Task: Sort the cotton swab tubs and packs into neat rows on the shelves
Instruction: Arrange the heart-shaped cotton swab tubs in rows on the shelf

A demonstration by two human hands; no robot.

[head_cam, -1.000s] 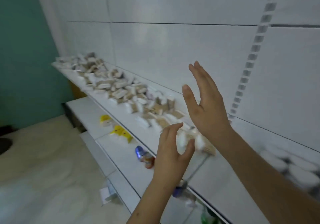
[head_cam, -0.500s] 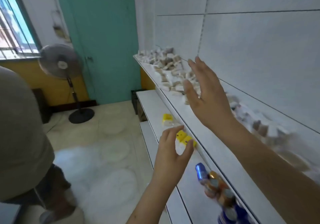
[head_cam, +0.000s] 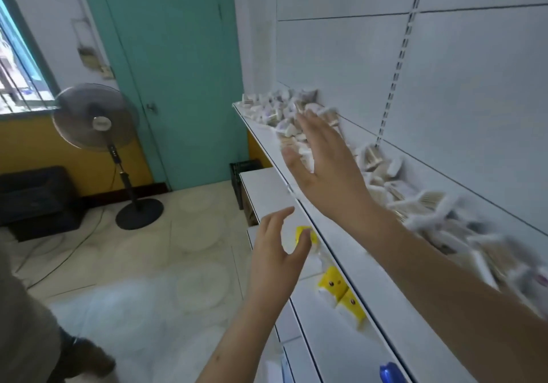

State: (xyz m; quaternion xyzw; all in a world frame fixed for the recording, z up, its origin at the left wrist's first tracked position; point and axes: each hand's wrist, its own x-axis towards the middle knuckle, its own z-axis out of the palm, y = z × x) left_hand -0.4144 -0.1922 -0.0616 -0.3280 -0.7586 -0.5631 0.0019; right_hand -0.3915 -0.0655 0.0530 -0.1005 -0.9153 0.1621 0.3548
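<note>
The upper shelf (head_cam: 364, 267) is running beneath and beyond the right hand (head_cam: 326, 175), carrying a long loose heap of cotton swab packs (head_cam: 394, 186) that is lying unsorted against the back panel, from the far end ahead of the fingertips to the blurred stretch beside the forearm. The right hand is hanging above the heap with fingers straight and lightly spread, palm toward the packs, gripping nothing; whether it is touching them cannot be told. The left hand (head_cam: 275, 261) is hovering lower, in front of the shelf edge, with fingers and thumb loosely curved and apart, holding nothing. Below that hand, on the lower shelf (head_cam: 326, 353), small yellow packets (head_cam: 341, 290) are lying. No tubs are showing clearly. Judged by appearance, the packs are looking light, small and film-wrapped, so they are likely sliding readily on the smooth board and yielding slightly under pressure without breaking. A flat hand is probably suiting the job of sweeping several into line; a single pack is best taken across its short sides between thumb and fingers, lightly, to avoid bending the sticks.
</note>
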